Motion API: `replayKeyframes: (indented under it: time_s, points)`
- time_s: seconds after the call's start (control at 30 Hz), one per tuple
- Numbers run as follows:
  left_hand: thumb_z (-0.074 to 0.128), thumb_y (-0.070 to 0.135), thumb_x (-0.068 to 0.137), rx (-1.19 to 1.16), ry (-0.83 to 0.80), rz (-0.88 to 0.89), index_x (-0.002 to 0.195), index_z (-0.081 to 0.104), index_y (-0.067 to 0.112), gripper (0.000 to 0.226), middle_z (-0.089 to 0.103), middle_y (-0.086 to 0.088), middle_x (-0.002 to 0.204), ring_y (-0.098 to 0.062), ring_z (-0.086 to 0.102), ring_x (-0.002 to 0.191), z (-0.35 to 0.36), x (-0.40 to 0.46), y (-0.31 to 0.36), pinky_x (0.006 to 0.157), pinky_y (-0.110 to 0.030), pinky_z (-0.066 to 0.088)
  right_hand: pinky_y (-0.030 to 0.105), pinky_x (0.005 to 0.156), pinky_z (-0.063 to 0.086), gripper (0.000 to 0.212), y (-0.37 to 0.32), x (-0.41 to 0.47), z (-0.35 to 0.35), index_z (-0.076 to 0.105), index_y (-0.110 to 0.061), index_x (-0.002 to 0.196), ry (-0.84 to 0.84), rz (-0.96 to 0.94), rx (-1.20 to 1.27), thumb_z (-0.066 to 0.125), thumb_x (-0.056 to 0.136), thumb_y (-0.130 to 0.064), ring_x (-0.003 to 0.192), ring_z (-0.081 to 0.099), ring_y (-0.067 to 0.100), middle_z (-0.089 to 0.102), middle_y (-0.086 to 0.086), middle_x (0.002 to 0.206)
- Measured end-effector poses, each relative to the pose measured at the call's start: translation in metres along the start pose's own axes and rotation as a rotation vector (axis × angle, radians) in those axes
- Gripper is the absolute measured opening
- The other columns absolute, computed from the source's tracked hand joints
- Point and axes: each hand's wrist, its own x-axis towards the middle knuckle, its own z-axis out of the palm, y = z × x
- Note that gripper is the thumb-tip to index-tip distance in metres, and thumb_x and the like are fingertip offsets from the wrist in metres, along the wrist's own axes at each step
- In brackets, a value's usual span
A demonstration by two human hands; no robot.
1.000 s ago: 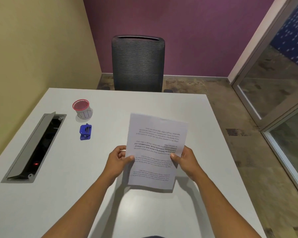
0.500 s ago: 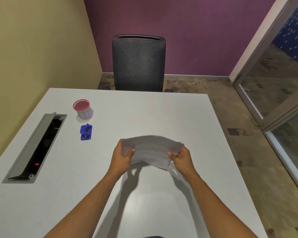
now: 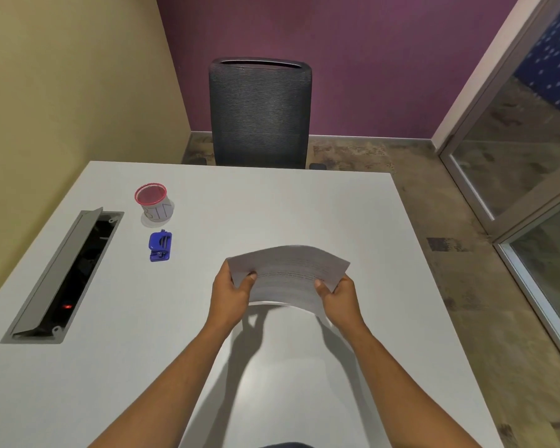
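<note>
A printed sheet of paper (image 3: 288, 274) is held a little above the white table (image 3: 272, 208), bowed upward across its width. My left hand (image 3: 228, 295) pinches its left edge, thumb on top. My right hand (image 3: 340, 297) pinches the right edge the same way. The sheet's near edge hangs just above the tabletop and casts a shadow toward me.
A small blue hole punch (image 3: 160, 246) lies left of the paper. Behind it stands a red-rimmed mesh cup (image 3: 154, 202). An open cable tray (image 3: 65, 276) is set into the table's left side. A dark chair (image 3: 259, 113) stands at the far edge. Glass partition on the right.
One second ago the sheet stood up facing me with its text visible. It has since tipped down toward flat and bowed, with both hands keeping their hold.
</note>
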Motion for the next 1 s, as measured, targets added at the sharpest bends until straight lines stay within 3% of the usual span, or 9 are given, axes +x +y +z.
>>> replayKeyframes:
  time_s: [0.1,0.17,0.4,0.53,0.6,0.67,0.77,0.87,1.0]
  points:
    - [0.066,0.012,0.087,-0.001,-0.007,-0.046,0.102,0.056,0.039,0.033,0.067,0.015,0.103,0.002,0.062,0.095,0.001,-0.004,-0.006,0.079,-0.018,0.047,0.022,0.086,0.05,0.036,0.007,-0.002,-0.001,0.057,-0.018,0.124,-0.047,0.027,-0.032,0.061,0.091,-0.005,0.104,0.064,0.008,0.068,-0.006,0.111]
    - [0.066,0.01,0.087,-0.001,0.0,-0.073,0.1,0.057,0.038,0.032,0.068,0.016,0.1,0.0,0.063,0.095,0.002,-0.005,-0.009,0.076,-0.017,0.046,0.019,0.085,0.049,0.038,0.013,-0.003,-0.001,0.055,-0.024,0.122,-0.06,0.035,-0.034,0.06,0.091,-0.003,0.106,0.062,0.006,0.067,-0.01,0.111]
    - [0.062,0.015,0.093,-0.017,-0.026,-0.086,0.11,0.064,0.024,0.02,0.071,0.007,0.105,-0.009,0.066,0.098,0.003,-0.002,-0.006,0.087,-0.032,0.051,0.006,0.074,0.047,0.046,0.019,-0.004,-0.004,0.052,-0.044,0.108,-0.02,0.05,-0.01,0.065,0.088,-0.004,0.105,0.061,0.002,0.064,-0.019,0.108]
    - [0.063,0.017,0.093,-0.156,-0.022,-0.135,0.1,0.066,0.031,0.016,0.074,0.012,0.099,-0.004,0.069,0.091,0.003,-0.002,0.004,0.08,-0.026,0.051,0.007,0.076,0.04,0.068,0.035,-0.01,-0.016,0.039,-0.026,0.136,0.078,0.113,0.051,0.078,0.082,-0.015,0.117,0.05,0.012,0.051,-0.006,0.126]
    - [0.062,0.015,0.093,-0.248,-0.013,-0.162,0.1,0.067,0.028,0.015,0.075,0.01,0.097,-0.006,0.07,0.09,0.003,-0.003,0.008,0.079,-0.028,0.053,0.011,0.077,0.039,0.082,0.045,-0.017,-0.023,0.03,-0.028,0.145,0.077,0.218,0.144,0.079,0.081,-0.022,0.122,0.043,0.011,0.043,-0.004,0.133]
    - [0.061,0.014,0.094,-0.325,-0.022,-0.173,0.102,0.067,0.027,0.016,0.076,0.008,0.097,-0.009,0.071,0.089,0.002,-0.004,0.012,0.075,-0.027,0.056,0.021,0.087,0.039,0.086,0.054,-0.021,-0.029,0.026,-0.03,0.148,0.056,0.291,0.23,0.079,0.081,-0.023,0.126,0.041,0.01,0.042,-0.005,0.136]
    - [0.06,0.015,0.094,-0.403,-0.057,-0.2,0.103,0.066,0.027,0.017,0.076,0.007,0.097,-0.008,0.071,0.087,0.005,-0.006,0.016,0.073,-0.029,0.057,0.03,0.093,0.041,0.068,0.058,-0.022,-0.033,0.037,-0.026,0.143,0.033,0.298,0.373,0.073,0.086,-0.018,0.126,0.049,0.015,0.051,-0.005,0.137]
    - [0.06,0.018,0.094,-0.435,-0.1,-0.229,0.101,0.068,0.03,0.016,0.075,0.004,0.102,-0.012,0.071,0.092,0.007,-0.009,0.017,0.078,-0.034,0.056,0.024,0.09,0.05,0.039,0.051,-0.017,-0.032,0.054,-0.02,0.128,-0.043,0.206,0.534,0.062,0.092,-0.006,0.121,0.059,0.019,0.068,0.0,0.124]
    - [0.06,0.018,0.094,-0.489,-0.142,-0.273,0.1,0.071,0.032,0.019,0.075,0.001,0.107,-0.015,0.071,0.097,0.009,-0.011,0.014,0.078,-0.033,0.055,0.02,0.082,0.055,0.031,0.037,-0.009,-0.036,0.062,-0.015,0.121,-0.015,0.155,0.555,0.061,0.091,-0.007,0.111,0.066,0.019,0.072,0.003,0.117]
